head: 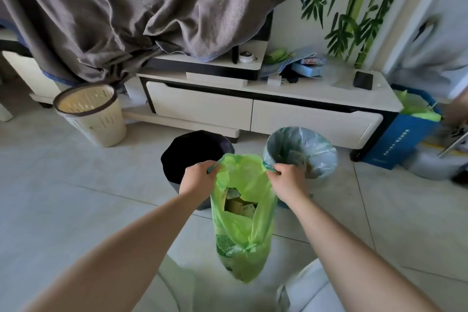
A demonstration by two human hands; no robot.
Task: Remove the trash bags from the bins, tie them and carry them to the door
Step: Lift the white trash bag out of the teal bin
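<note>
Hands are both on the green trash bag (240, 225) right now, one at each side of its mouth. Left hand (198, 176) has its grip closed on the left teal drawstring, right hand (287, 178) is closed on the right one, and the bag hangs between them above the tile floor (63, 197), out of its bin. Top is open, so you can see yellowish paper scraps inside. Just behind the left hand sits a black bin (187, 152), looks unlined. Beside it to the right is another bin (300, 151) with a pale blue bag in it. Cream slatted basket (92, 114) stands well off to the left, near the low white TV cabinet (266, 106).
</note>
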